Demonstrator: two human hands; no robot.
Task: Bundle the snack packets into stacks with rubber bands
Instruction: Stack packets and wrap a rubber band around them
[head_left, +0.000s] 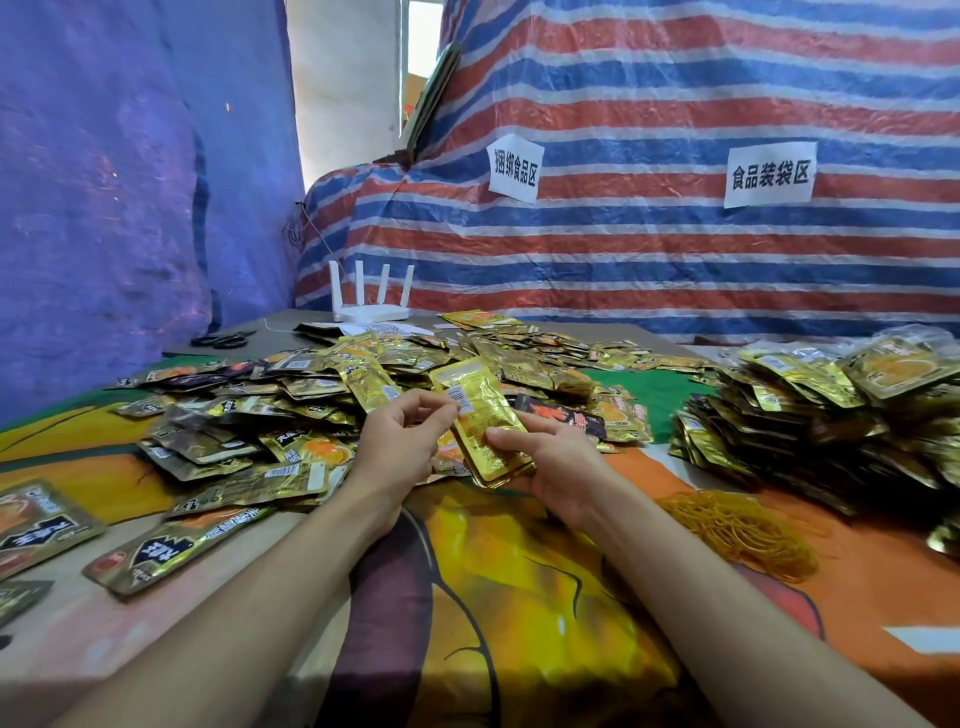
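A thin stack of gold snack packets (475, 410) stands tilted above the table's middle. My right hand (545, 462) grips its lower end, thumb across the front. My left hand (402, 441) pinches the stack's left edge with curled fingers. A wide heap of loose gold and dark packets (291, 400) spreads behind and to the left. Bundled stacks (810, 421) are piled at the right. A heap of yellow rubber bands (743, 530) lies on the cloth at my right forearm.
A colourful printed cloth (519, 597) covers the table. A white router (370, 306) and black scissors (221, 340) sit at the far edge. Loose packets (171, 551) lie at the near left. A striped tarp (675, 234) with two paper labels hangs behind.
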